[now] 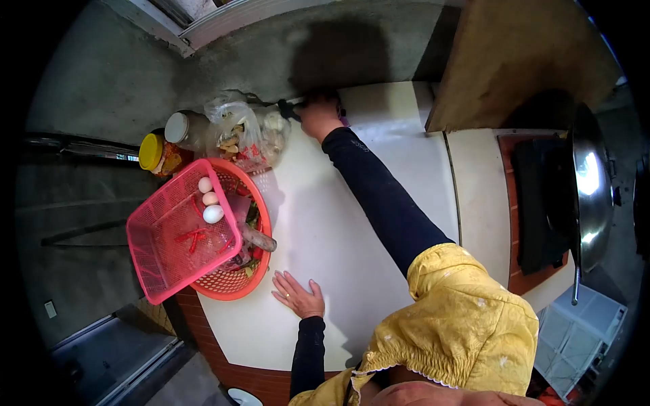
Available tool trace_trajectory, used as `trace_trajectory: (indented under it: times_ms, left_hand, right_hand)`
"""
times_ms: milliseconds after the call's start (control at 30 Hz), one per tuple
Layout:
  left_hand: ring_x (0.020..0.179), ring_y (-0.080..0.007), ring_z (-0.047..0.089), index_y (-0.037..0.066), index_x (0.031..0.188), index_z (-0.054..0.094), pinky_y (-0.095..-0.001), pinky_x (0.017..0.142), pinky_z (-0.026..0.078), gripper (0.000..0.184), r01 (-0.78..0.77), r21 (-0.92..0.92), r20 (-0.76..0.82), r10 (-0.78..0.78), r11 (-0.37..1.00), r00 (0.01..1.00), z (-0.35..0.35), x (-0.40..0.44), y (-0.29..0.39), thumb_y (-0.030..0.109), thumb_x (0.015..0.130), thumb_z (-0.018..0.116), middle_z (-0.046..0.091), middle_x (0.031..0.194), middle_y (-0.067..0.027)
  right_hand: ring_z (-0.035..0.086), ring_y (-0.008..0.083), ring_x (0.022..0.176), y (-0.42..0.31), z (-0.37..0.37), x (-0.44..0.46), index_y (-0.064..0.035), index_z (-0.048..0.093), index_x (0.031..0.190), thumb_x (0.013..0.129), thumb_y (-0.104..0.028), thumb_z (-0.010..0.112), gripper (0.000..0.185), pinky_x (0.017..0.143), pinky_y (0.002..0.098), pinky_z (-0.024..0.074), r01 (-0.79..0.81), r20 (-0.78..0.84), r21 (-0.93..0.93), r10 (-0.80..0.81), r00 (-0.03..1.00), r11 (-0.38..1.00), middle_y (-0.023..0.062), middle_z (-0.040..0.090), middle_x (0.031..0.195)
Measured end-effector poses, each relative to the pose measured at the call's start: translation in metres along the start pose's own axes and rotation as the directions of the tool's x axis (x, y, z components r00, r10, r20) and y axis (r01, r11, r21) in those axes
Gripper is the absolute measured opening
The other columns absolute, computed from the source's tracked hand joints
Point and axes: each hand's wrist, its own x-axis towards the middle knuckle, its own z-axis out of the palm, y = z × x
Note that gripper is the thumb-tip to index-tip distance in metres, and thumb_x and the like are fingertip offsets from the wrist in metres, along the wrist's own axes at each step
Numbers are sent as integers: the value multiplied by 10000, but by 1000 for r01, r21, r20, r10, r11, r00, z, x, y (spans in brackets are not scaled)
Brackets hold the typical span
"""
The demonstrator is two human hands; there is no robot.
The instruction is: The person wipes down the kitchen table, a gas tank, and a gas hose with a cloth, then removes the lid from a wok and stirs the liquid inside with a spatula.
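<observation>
My left hand (300,296) lies flat on the white countertop (352,271), fingers spread, with a ring on one finger. It rests just right of a round orange-red plastic basket (261,271). My right hand (320,116) reaches to the back of the counter by the wall. Its fingers are curled around something dark that I cannot make out; a black piece (288,109) sticks out to the left, and a purple bit shows at the right. A knotted clear plastic bag (240,135) with what look like garlic and ginger stands left of that hand.
A pink mesh basket (159,230) with eggs (213,214) and red chilies (192,238) leans on the round basket, which holds vegetables. Two jars, one yellow-lidded (151,151) and one white-lidded (177,127), stand behind. At right are a brown board (514,68) and a wok (592,189).
</observation>
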Motion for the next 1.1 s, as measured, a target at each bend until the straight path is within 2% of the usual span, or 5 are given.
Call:
trace_trajectory:
  times_ms: [133,333,667,900,1100]
  left_hand:
    - [1345,-361,128,-38,1343,240,-543,1063,64,695,8,-11,4,-8,1000,1000,0,-2,-1,256,781,524,173,1440,-213]
    - [1343,-361,133,-37,1341,243,-547,1061,68,694,8,-21,-8,-9,1000,1000,0,-1,-1,260,782,527,181,1437,-214]
    - [1331,-373,160,-39,1335,251,-554,1056,76,703,-1,-32,-6,1,999,1000,-2,1,-3,258,767,540,208,1424,-222]
    - [1336,-362,160,-32,1333,266,-551,1058,79,692,1,-59,-6,-2,998,1000,0,1,-7,256,766,538,218,1423,-217]
    - [1336,-352,170,-29,1318,301,-548,1059,84,663,-9,-73,-42,6,997,999,-3,0,-7,263,771,535,215,1432,-199]
  right_hand:
    - [465,281,1087,17,-32,-54,-247,634,1038,720,-230,590,321,789,479,422,426,115,93,-435,893,900,65,504,1195]
    - [498,250,1024,44,-71,-159,-234,639,973,715,-143,580,280,725,442,454,643,122,369,-721,682,671,-11,559,1052]
    - [400,276,1197,11,-27,-2,-245,570,1147,691,-162,624,467,956,454,363,575,-168,307,-552,817,758,32,495,1247]
    - [473,309,1133,34,-29,-2,-189,512,1221,706,-209,631,529,948,405,399,175,151,372,-245,958,912,122,514,1220]
    - [498,319,1066,106,-38,-74,-74,560,1108,693,-194,636,438,880,432,410,-106,-164,71,117,980,992,156,550,1142]
